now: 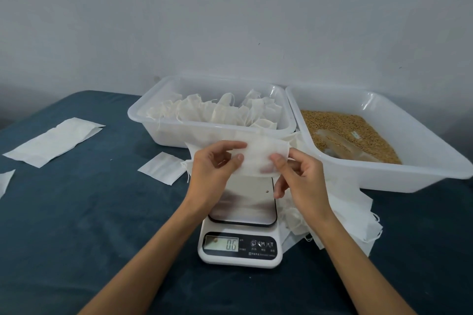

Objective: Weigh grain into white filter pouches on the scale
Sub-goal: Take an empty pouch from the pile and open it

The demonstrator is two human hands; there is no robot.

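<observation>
Blue-covered desk [102,212] against a plain wall. Empty filter pouch [256,158] held in the air just above the scale [240,233] platform, probably being opened for filling. Left hand [212,169] pinches its left edge, right hand [299,176] its right, fingers [277,160] clamped on the fabric, both forearms reaching forward. Grain tub [384,169] far right; filled-pouch tub [163,133] behind. Display isn't zero.

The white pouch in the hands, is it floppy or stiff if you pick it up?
Probably floppy: the pouch bends where the left hand and right hand pinch it. Likely very light, since it looks thin, with fingers showing through. It seems easy to crumple, like the pouches in the tub.
</observation>
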